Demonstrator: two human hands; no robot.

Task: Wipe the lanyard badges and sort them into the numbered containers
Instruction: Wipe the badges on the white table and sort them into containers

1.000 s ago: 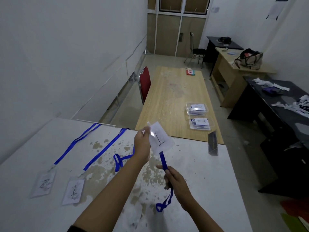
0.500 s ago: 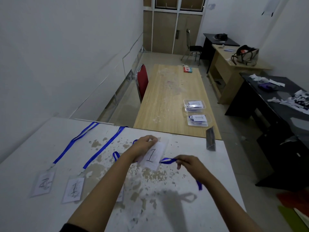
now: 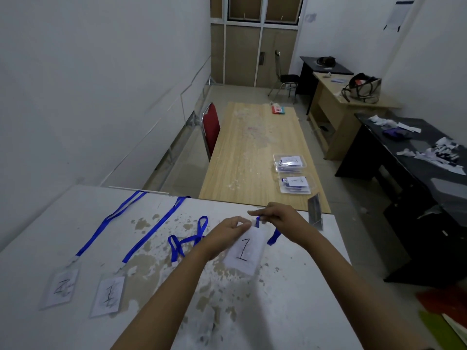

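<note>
Both hands (image 3: 228,232) (image 3: 276,217) pinch the badge (image 3: 243,251) top.

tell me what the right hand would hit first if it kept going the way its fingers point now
The right hand points leftward, so it would likely first meet the left hand at the top of the held badge. Depth is unclear.

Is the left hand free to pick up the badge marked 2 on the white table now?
Probably not yet: the left hand pinches the badge marked 1. The badge marked 2 lies uncovered.
</note>
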